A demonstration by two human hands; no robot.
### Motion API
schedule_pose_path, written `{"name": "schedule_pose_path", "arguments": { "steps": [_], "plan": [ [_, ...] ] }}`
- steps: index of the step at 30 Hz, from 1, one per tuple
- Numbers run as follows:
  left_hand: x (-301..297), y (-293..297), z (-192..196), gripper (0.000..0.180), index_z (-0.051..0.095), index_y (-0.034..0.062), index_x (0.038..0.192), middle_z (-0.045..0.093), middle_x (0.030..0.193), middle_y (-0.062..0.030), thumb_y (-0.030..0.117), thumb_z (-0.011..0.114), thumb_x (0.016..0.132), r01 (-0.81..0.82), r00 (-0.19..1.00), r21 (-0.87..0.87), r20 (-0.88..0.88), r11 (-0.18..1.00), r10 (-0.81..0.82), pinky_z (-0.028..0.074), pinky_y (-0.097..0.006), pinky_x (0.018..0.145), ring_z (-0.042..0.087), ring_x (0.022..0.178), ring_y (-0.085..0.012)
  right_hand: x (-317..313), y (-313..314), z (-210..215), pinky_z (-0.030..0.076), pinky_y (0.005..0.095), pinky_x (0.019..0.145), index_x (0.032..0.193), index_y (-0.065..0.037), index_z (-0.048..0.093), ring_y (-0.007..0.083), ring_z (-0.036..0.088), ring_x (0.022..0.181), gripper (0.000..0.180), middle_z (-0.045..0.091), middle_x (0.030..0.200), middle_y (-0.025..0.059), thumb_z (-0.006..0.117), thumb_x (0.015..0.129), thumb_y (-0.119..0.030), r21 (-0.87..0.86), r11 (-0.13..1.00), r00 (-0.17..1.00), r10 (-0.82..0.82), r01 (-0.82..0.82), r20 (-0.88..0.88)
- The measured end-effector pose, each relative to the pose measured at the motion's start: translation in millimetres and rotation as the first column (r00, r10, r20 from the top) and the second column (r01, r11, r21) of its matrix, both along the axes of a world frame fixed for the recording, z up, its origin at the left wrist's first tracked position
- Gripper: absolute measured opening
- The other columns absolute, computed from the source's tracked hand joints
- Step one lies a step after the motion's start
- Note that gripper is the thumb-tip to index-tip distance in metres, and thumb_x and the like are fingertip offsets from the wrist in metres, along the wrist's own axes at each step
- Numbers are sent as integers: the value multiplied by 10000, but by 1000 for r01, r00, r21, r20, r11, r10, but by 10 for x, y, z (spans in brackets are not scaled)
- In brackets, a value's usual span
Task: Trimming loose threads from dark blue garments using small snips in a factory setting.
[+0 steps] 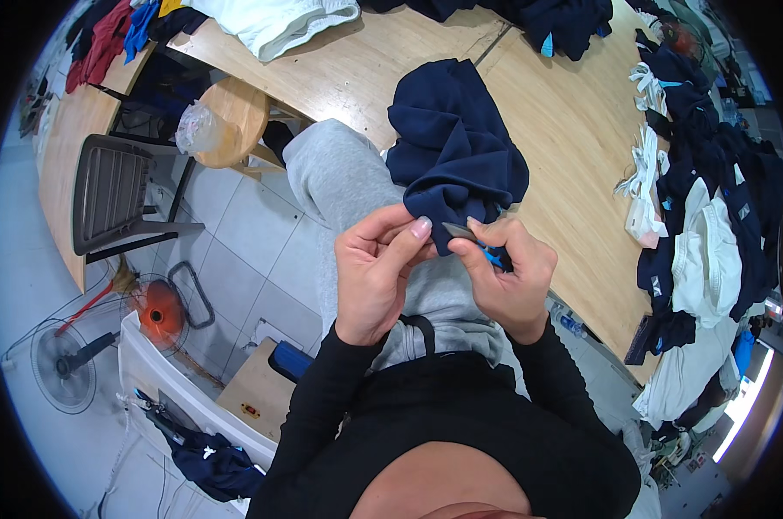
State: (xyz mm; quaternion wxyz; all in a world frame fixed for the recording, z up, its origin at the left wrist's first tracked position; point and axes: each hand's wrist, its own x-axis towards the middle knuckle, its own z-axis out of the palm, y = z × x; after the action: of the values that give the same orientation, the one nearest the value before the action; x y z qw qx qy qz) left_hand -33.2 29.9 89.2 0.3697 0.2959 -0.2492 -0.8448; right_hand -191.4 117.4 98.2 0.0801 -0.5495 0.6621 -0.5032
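A dark navy garment (pixel 460 143) lies bunched over the edge of the wooden table and hangs down toward my lap. My left hand (pixel 376 270) pinches its lower edge between thumb and fingers. In my right hand (pixel 514 275) is a pair of thread snips (pixel 459 231), with a pointed metal tip and a bit of blue showing below the fingers. The tip points left, at the cloth close to my left fingertips. My right palm hides most of the snips, and folds hide what kind of garment it is.
Navy and white garments (pixel 707 251) are heaped along the right edge of the wooden table (pixel 573 173). White shorts (pixel 279 22) lie at the far side. On the left stand a stool (pixel 236 108) holding a plastic cup, a dark chair (pixel 110 195) and fans (pixel 63 363).
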Motion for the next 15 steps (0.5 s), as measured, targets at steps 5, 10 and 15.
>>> {"name": "schedule_pose_path", "arguments": {
  "steps": [5,10,15],
  "plan": [
    [7,-9,-9,230,727,-61,1247,792,1102,-142,3,703,1028,-1,1000,8,-14,1000,1,651,-304,852,773,939,-158,-8,35,55,533,295,603,986,10,742,235,721,657,284,731,783,135,941,833,-123,33,999,997,-30,28,71],
    [17,-8,-17,229,729,-63,1243,793,1098,-150,-1,704,1024,-2,1000,5,-1,1000,2,649,-309,858,775,935,-160,-33,58,49,508,237,671,1042,25,709,111,668,728,251,727,843,78,888,904,-84,94,994,986,-71,57,152],
    [43,-37,-69,149,725,10,1173,766,1047,-41,109,672,1075,-30,999,36,13,999,30,600,-274,834,729,931,-112,-300,12,-118,496,207,820,1303,18,619,96,633,892,420,659,1025,24,834,951,-61,132,991,787,-107,33,608]
  ]
}}
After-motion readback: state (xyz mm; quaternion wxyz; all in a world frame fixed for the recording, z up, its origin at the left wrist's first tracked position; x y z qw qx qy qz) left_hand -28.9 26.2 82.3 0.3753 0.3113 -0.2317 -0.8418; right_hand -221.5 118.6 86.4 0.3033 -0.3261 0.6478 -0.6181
